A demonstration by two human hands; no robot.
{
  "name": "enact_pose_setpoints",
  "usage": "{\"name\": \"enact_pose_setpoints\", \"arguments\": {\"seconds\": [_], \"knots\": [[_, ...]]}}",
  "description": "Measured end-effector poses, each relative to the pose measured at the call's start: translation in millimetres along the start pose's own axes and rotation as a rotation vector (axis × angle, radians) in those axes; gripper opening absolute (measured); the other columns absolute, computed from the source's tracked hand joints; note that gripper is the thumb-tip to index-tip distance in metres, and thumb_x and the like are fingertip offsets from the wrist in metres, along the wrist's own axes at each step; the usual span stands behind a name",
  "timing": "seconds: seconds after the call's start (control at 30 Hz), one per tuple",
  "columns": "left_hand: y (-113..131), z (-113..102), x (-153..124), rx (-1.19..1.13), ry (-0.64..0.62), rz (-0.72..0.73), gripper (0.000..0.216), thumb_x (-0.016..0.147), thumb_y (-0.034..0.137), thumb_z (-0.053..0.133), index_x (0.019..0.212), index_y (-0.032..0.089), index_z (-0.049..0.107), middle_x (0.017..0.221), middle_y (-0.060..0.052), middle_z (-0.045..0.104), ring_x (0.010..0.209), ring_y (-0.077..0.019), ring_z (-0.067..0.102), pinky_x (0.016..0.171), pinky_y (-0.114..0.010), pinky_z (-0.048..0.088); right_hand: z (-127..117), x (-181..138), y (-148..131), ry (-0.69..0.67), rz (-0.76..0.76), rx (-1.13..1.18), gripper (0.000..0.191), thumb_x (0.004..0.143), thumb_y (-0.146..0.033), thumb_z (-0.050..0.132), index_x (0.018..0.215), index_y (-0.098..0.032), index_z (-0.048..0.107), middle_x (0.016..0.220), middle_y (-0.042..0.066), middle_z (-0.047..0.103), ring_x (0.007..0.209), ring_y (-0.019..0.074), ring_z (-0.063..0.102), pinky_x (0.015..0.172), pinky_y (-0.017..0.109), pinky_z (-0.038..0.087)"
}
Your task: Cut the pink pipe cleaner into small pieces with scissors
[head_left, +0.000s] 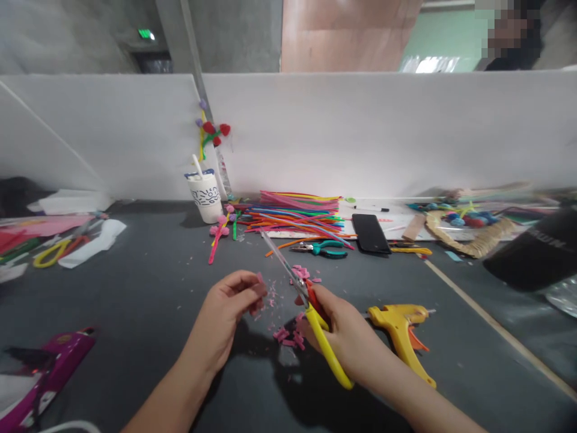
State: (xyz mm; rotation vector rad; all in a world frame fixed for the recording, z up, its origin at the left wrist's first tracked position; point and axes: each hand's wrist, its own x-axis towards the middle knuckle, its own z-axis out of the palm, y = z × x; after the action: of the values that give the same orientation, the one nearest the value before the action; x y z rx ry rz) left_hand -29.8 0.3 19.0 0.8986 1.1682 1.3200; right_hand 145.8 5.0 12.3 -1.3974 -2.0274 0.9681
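In my right hand [347, 328] is a pair of scissors [331, 355] with yellow and red handles. Their blades point up and to the left, toward the pipe cleaners, and look nearly closed. My left hand [229, 310] pinches a small pink piece [259, 278] between thumb and fingertips, a little left of the blades. Small pink cut pieces [291, 338] lie in a heap on the dark table below the scissors. More pink bits [301, 273] sit just behind the blades, with fine pink fluff scattered between my hands.
Behind lie a bundle of coloured pipe cleaners [297, 216], teal-handled pliers [322, 248] and a phone [370, 233]. A patterned cup [206, 198] stands back left. A yellow glue gun [401, 331] is at right, a purple tool [58, 373] at left. A person [514, 36] is beyond the partition [360, 132].
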Motion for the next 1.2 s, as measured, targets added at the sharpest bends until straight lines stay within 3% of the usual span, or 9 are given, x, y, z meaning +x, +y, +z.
{"name": "enact_pose_setpoints", "arguments": {"seconds": [0.13,0.33,0.47,0.63,1.2], "knots": [[5,-6,2,-0.139,0.022,0.056,0.003,0.068,0.018,0.063,0.066,0.016,0.061,0.063,0.002,0.059,0.058,-0.0081,0.053,0.056,-0.018,0.041,6,-1,0,-0.033,-0.008,-0.159,0.009,0.072,-0.022,0.049,0.079,-0.022,0.043,0.061,-0.004,0.051,0.052,0.0114,0.040,0.047,0.020,0.025],[4,-9,1,-0.178,0.083,0.144,0.001,0.069,0.015,0.062,0.069,0.016,0.062,0.066,0.002,0.062,0.060,-0.0082,0.055,0.060,-0.018,0.044,8,-1,-1,-0.088,-0.072,-0.164,0.010,0.077,-0.026,0.048,0.086,-0.022,0.043,0.073,-0.001,0.058,0.058,0.0130,0.048,0.050,0.021,0.029],[6,-9,-1,-0.227,0.076,0.182,0.003,0.070,0.014,0.060,0.069,0.016,0.063,0.070,0.001,0.063,0.065,-0.0098,0.057,0.065,-0.021,0.046,9,-1,7,0.016,-0.174,-0.450,0.019,0.078,-0.039,0.048,0.081,-0.021,0.045,0.061,-0.001,0.056,0.052,0.0158,0.049,0.048,0.024,0.023],[9,-7,-3,-0.263,0.091,0.187,0.005,0.069,0.013,0.060,0.066,0.015,0.062,0.069,0.001,0.063,0.065,-0.0096,0.056,0.066,-0.021,0.045,12,-2,14,0.095,-0.300,-0.664,0.024,0.079,-0.040,0.046,0.086,-0.018,0.045,0.059,0.001,0.058,0.052,0.0188,0.054,0.047,0.025,0.022],[9,-7,-3,-0.224,0.114,0.198,0.006,0.068,0.012,0.059,0.066,0.015,0.063,0.065,0.001,0.062,0.063,-0.0093,0.054,0.063,-0.020,0.042,17,-5,14,0.136,-0.340,-0.727,0.022,0.079,-0.041,0.046,0.080,-0.019,0.045,0.059,0.001,0.059,0.052,0.0187,0.056,0.048,0.026,0.026]]}}
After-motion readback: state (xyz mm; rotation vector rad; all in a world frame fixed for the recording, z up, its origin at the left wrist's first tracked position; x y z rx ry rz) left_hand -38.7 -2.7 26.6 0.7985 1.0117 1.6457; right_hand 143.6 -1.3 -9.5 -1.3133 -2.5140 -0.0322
